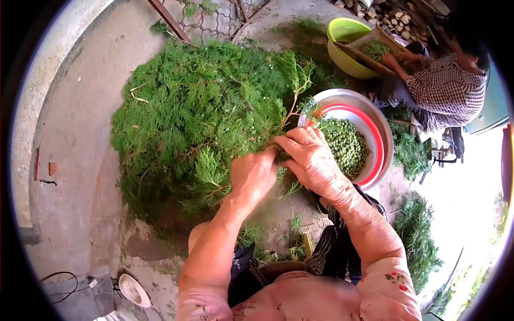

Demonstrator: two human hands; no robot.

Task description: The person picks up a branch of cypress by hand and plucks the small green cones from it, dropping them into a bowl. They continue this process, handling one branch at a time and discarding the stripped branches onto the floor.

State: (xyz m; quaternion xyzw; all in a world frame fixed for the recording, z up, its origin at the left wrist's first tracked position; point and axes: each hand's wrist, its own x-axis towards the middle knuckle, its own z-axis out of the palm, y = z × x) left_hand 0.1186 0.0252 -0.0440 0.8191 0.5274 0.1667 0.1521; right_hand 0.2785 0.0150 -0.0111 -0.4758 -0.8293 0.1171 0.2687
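Observation:
My left hand (252,172) is closed around a leafy evergreen branch (294,99), whose brown stem rises past my fingers toward the bowl. Close beside it, my right hand (313,159) pinches at the same branch, thumb and fingers together; what lies between the fingertips is hidden. Just right of my hands stands a metal basin (386,125) with a red-rimmed white bowl (376,140) in it. Small round green seed cones (345,147) fill part of that bowl. A big heap of cut evergreen branches (187,101) spreads to the left, under and beyond my left hand.
At the upper right another person (441,85) sits with both hands over a tray (393,45) of green pieces, resting on a yellow-green tub (342,32). Chopped firewood (399,21) is stacked behind. More branches (417,235) lie at right; a white dish (134,290) is lower left.

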